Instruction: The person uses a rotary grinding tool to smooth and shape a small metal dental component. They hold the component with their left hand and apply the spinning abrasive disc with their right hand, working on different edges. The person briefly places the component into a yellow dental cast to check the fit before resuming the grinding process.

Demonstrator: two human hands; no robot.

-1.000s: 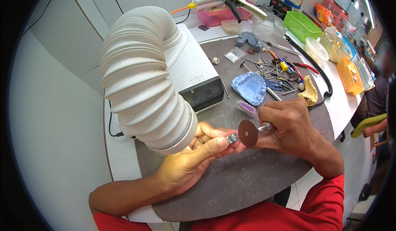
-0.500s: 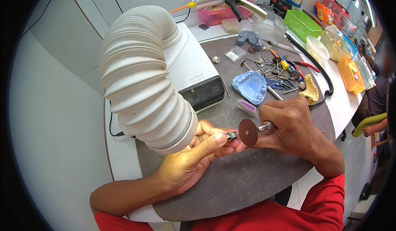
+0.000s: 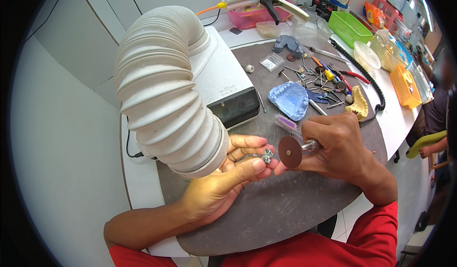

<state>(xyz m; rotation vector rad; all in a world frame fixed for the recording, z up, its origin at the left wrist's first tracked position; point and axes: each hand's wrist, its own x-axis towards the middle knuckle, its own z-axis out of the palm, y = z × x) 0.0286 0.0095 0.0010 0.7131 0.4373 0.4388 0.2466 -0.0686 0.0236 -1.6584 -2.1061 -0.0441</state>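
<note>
My left hand (image 3: 223, 181) pinches a small grey metal dental piece (image 3: 266, 156) between thumb and fingers, right at the mouth of a wide white ribbed suction hose (image 3: 164, 90). My right hand (image 3: 340, 148) grips a rotary handpiece (image 3: 308, 146) that carries a round brown cutting disc (image 3: 290, 151). The disc sits right beside the metal piece, nearly touching it. Both hands hover over a dark round work mat (image 3: 281, 205).
A white box unit (image 3: 228, 83) stands behind the hose. A blue dental cast (image 3: 289, 99), a yellow cast (image 3: 358, 105), a purple brush (image 3: 285, 122) and several burs and tools lie on the mat's far side. Coloured baskets (image 3: 350, 26) line the back right; another person's arm (image 3: 428, 145) shows at right.
Both hands stay almost in place. The disc and the metal piece remain together, with only slight shifts of the fingers.
</note>
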